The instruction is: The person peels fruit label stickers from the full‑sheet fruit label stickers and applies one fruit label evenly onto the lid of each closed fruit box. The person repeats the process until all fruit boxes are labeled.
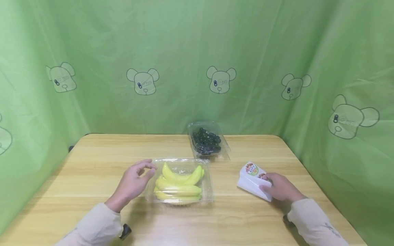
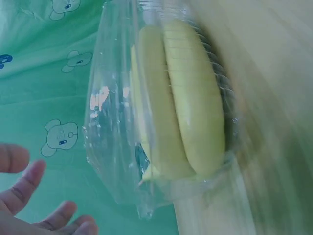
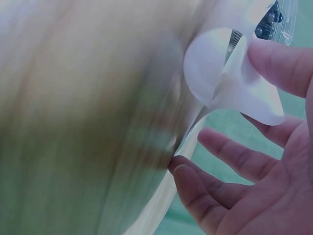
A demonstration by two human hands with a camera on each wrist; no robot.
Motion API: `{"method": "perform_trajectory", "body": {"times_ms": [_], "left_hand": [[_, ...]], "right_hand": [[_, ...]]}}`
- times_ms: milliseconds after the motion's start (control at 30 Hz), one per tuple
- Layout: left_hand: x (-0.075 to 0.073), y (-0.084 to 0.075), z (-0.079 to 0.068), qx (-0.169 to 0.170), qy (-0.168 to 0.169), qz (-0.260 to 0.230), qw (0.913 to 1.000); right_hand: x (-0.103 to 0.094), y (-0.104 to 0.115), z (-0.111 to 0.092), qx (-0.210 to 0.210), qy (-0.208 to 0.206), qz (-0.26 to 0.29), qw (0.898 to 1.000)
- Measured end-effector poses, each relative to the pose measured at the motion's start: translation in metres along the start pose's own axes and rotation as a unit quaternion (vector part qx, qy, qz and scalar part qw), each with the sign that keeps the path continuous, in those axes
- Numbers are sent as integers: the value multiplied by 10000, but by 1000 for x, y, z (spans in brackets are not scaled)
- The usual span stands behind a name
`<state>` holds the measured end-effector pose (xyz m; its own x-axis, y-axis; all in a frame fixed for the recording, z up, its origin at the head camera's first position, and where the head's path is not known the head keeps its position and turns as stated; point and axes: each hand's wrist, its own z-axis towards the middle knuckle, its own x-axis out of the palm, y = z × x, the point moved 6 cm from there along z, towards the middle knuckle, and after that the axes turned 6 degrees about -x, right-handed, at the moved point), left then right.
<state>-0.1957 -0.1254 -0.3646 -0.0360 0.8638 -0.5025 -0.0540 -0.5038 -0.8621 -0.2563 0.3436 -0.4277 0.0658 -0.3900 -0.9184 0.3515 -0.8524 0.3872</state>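
Observation:
My right hand point(image 1: 281, 187) pinches a curled white sticker sheet point(image 1: 253, 182) between thumb and fingers, over the right part of the table. Round coloured fruit labels show on its face; in the right wrist view the sheet's plain side point(image 3: 208, 63) bends into a loop. Left of centre stands a clear plastic clamshell box point(image 1: 210, 182), closed over several yellow bananas point(image 1: 178, 188). Beside its left edge is my left hand point(image 1: 134, 181), fingers loosely bent with nothing in them. The left wrist view has the left fingers point(image 2: 61, 215) apart from the box point(image 2: 110, 122).
A second clear box point(image 1: 226, 150) with dark grapes point(image 1: 206, 140) stands near the table's back edge, behind the banana box. Green curtains point(image 1: 181, 41) with bear-face prints enclose the wooden table point(image 1: 123, 147) at the back and both sides.

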Motion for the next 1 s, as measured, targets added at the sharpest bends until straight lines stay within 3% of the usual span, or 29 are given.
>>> {"method": "perform_trajectory", "body": {"times_ms": [300,567,733,867,1000], "left_hand": [[22,-13,5,-16,318,-1107,9933],[47,-21,10,-443,799,-2186,9715],[61,-27,10,-612,1101,-2468,9608],[71,-35,10,-440,1806,-2487,9506],[80,-45,10,-144,3059,-2354,9224]], "right_hand": [[0,0,0,16,-61,-16,10000],[0,0,-1,100,-54,-26,9999],[0,1,-2,130,-51,10,9999],[0,3,-3,128,-72,42,9999],[0,3,-4,160,-89,71,9998]]}}
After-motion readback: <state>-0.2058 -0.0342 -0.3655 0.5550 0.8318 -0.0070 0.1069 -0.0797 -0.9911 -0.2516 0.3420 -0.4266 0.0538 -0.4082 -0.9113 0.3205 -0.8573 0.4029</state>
